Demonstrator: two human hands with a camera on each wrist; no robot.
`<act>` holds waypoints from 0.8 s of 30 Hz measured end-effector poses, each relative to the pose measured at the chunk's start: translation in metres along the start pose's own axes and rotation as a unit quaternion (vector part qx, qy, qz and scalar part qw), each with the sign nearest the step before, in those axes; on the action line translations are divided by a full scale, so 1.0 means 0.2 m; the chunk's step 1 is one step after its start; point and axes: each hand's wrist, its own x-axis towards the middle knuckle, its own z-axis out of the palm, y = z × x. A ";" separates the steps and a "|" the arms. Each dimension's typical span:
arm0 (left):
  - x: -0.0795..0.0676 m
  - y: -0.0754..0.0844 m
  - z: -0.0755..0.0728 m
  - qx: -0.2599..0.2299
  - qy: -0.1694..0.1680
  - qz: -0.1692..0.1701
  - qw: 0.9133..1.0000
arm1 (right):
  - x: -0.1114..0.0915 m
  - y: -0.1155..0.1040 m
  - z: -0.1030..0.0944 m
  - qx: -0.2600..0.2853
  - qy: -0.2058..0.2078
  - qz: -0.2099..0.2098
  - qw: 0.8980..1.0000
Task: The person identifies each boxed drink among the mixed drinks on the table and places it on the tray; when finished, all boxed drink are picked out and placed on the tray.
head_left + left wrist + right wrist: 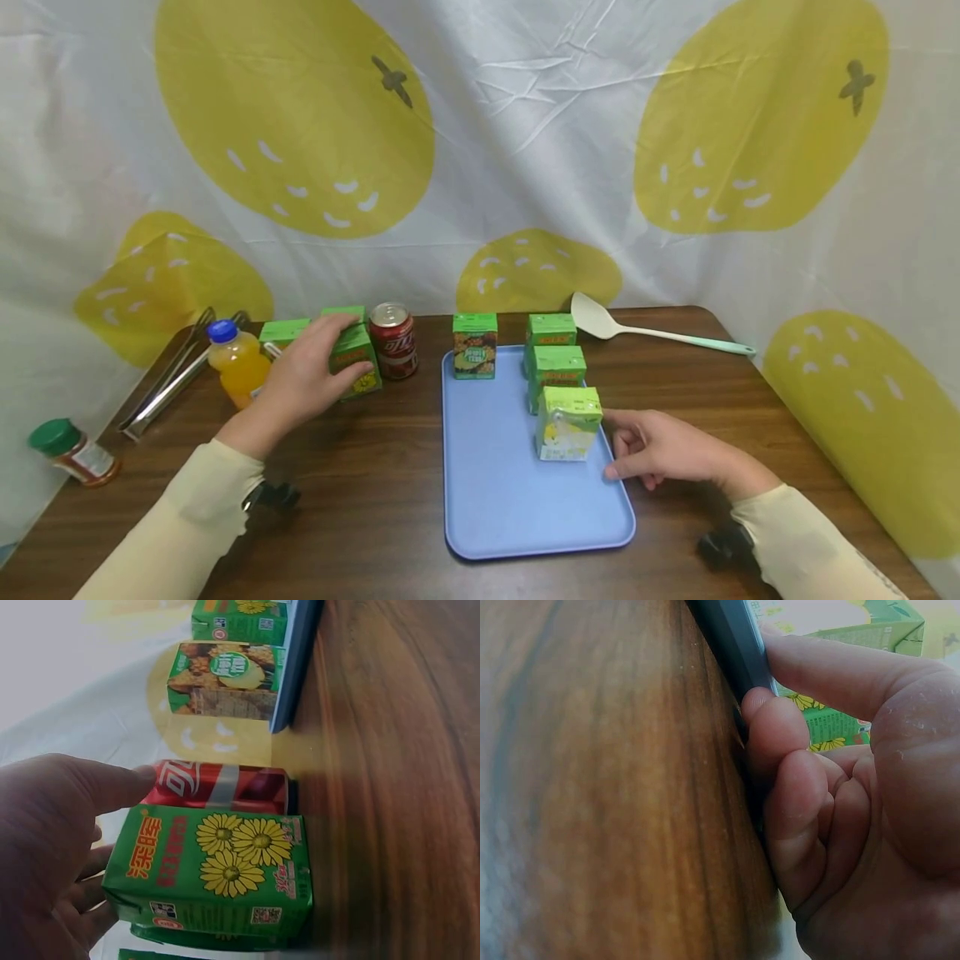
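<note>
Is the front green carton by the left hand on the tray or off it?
Off: the green carton stands on the table beside the red can, apart from the blue tray.

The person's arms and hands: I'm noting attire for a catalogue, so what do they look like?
The left sleeve and right sleeve are pale cream and long, ending near the wrists. The left hand and right hand are bare; no gloves or rings show. A small dark device shows below each cuff, left and right; its details are unclear.
</note>
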 end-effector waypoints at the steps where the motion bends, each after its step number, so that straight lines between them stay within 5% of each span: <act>1: 0.00 0.02 -0.02 -0.002 0.000 0.001 1.000 | 0.00 0.00 0.00 0.001 -0.001 0.000 1.000; 7: -0.02 0.12 -0.09 0.005 -0.014 -0.013 1.000 | 0.00 -0.01 0.00 0.001 -0.002 -0.002 1.000; 24: -0.04 0.10 -0.12 0.030 -0.043 -0.039 0.998 | 0.00 0.00 0.00 0.002 0.000 -0.003 1.000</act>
